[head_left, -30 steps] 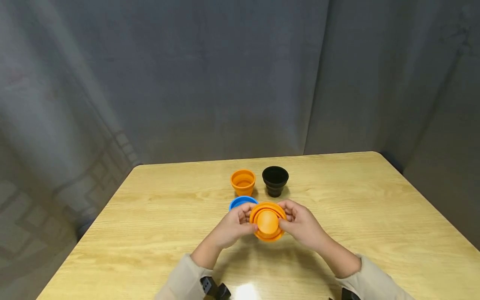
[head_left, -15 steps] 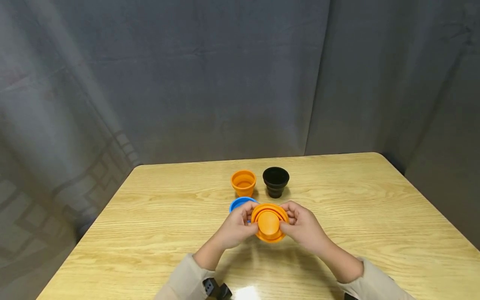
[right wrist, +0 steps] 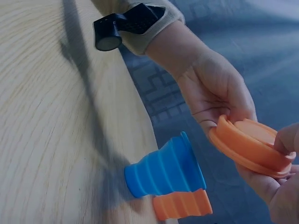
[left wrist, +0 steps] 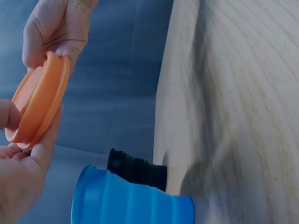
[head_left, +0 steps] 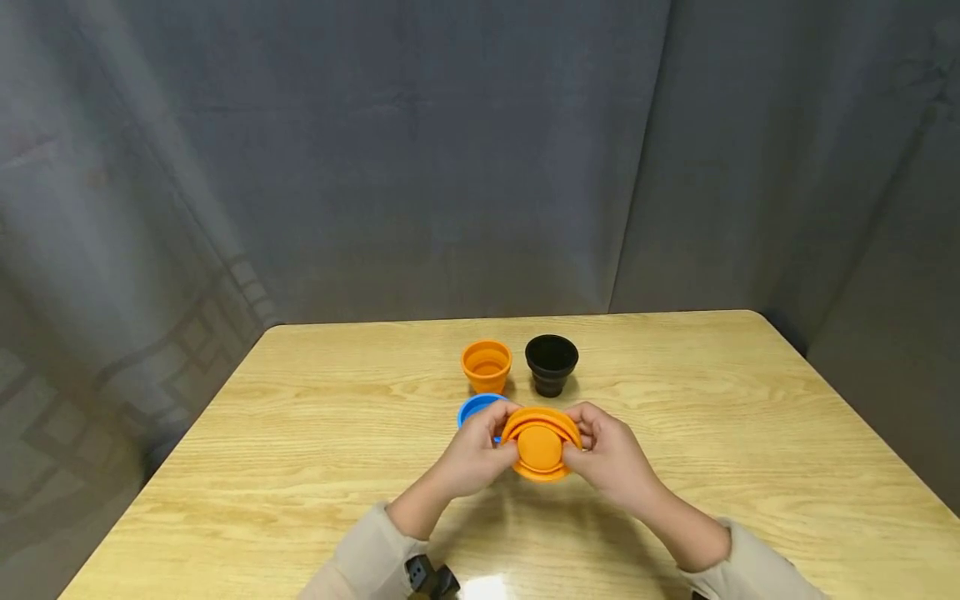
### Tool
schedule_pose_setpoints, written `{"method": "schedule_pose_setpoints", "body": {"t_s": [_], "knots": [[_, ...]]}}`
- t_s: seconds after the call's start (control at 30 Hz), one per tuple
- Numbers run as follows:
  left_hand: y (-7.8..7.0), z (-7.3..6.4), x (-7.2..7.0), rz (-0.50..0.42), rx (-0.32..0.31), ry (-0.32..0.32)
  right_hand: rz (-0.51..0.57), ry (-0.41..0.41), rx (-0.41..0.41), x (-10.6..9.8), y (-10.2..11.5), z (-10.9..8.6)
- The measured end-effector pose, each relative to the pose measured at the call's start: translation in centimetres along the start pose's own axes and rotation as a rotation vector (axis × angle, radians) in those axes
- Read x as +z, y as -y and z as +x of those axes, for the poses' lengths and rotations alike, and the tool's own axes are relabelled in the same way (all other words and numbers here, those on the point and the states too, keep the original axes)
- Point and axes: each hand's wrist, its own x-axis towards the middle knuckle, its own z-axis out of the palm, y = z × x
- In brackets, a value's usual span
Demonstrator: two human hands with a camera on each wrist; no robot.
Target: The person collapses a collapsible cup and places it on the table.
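An orange collapsible cup (head_left: 540,448), folded flat into a ring, is held above the table with its round base toward me. My left hand (head_left: 476,454) pinches its left edge, thumb on the base side and fingers behind. On the opposite edge, my right hand (head_left: 611,458) grips it the same way. The rim looks bent, bowing up at the top in the head view. Just behind the left fingers stands a blue cup (left wrist: 135,200), partly hidden in the head view but seen extended and ribbed from both wrists.
Farther back on the wooden table (head_left: 300,433) stand a second orange cup (head_left: 486,367), unfolded, and a black cup (head_left: 551,364) to its right. Both are upright. A grey curtain (head_left: 450,167) hangs behind the table's far edge.
Both hands keep their hold on the orange collapsible cup. Its round outline has become wider and flatter, its upper rim bending over, and the thumbs press closer to its base. The other cups stay put.
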Motion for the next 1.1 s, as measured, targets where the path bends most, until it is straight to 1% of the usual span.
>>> {"method": "schedule_pose_setpoints", "body": {"t_s": [0.07, 0.13, 0.23, 0.33, 0.4, 0.47, 0.57, 0.67, 0.73, 0.8, 1.0, 1.1], "knots": [[-0.1, 0.0, -0.2, 0.006, -0.011, 0.007, 0.013, 0.018, -0.015, -0.1, 0.0, 0.0], [0.0, 0.0, -0.6, -0.037, -0.023, 0.042, 0.042, 0.05, -0.018, -0.3, -0.1, 0.0], [0.4, -0.1, -1.2, -0.163, -0.028, 0.125, 0.09, 0.12, -0.029, -0.8, -0.3, -0.1], [0.8, -0.3, -1.6, -0.313, -0.003, 0.223, 0.134, 0.183, -0.041, -1.2, -0.6, -0.1], [0.8, -0.5, -1.8, -0.389, 0.011, 0.271, 0.163, 0.224, -0.07, -1.4, -0.8, -0.2], [0.8, -0.6, -2.0, -0.439, 0.026, 0.309, 0.199, 0.268, -0.101, -1.5, -0.9, -0.2], [0.6, -0.7, -2.1, -0.437, 0.023, 0.327, 0.242, 0.323, -0.138, -1.9, -1.0, -0.2], [0.4, -0.8, -2.1, -0.385, 0.018, 0.314, 0.276, 0.371, -0.133, -2.3, -1.1, -0.2], [0.4, -0.8, -2.0, -0.343, 0.016, 0.289, 0.292, 0.392, -0.111, -2.4, -1.1, -0.3], [0.4, -0.8, -1.8, -0.304, 0.031, 0.264, 0.295, 0.397, -0.078, -2.6, -1.1, -0.3], [0.4, -0.9, -1.2, -0.226, 0.054, 0.194, 0.278, 0.383, 0.063, -2.5, -0.7, -0.1], [0.3, -0.7, -1.0, -0.173, 0.062, 0.16, 0.262, 0.38, 0.1, -2.7, -0.6, 0.0]]}}
